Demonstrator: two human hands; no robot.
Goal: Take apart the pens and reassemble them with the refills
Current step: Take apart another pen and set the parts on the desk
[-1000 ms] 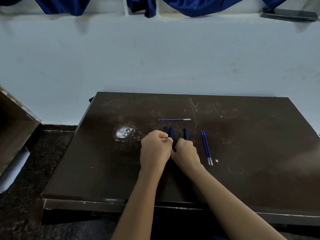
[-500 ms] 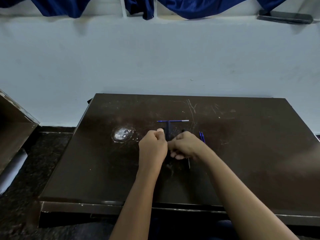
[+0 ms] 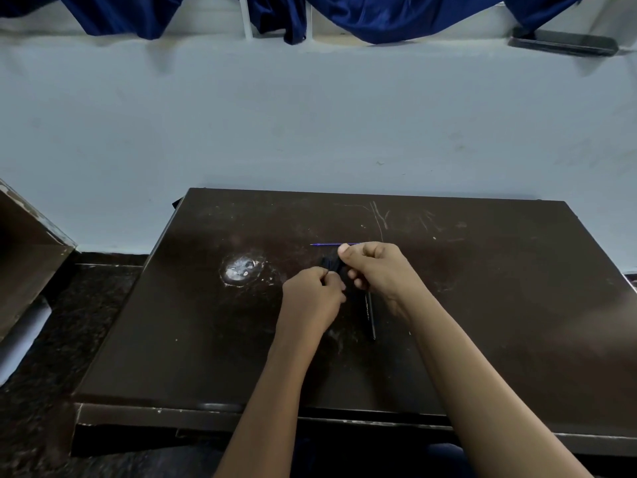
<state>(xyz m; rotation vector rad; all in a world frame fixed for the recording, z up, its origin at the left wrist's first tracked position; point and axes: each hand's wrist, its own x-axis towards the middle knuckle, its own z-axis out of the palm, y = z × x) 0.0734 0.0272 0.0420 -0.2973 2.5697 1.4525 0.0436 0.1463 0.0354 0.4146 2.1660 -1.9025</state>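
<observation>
Seen from above, a person's two bare forearms reach onto a dark brown table (image 3: 482, 305). The left hand (image 3: 312, 294) and right hand (image 3: 379, 270) meet close together near the table's middle, both with fingers curled, gripping a short dark pen (image 3: 331, 264) between them. The right hand pinches its far part with thumb and fingers, and the left closes on its near end. This pen is blurred, so its parts cannot be told apart. A second pen (image 3: 369, 315), black, lies flat on the table just beside the right wrist, pointing toward the person. A thin blue refill (image 3: 327, 244) lies crosswise just beyond the hands, its right end hidden behind the right hand. A scuffed white patch (image 3: 240, 270) marks the table to the left. Behind stands a pale wall (image 3: 310, 115), with blue cloth (image 3: 379, 15) hanging above it
</observation>
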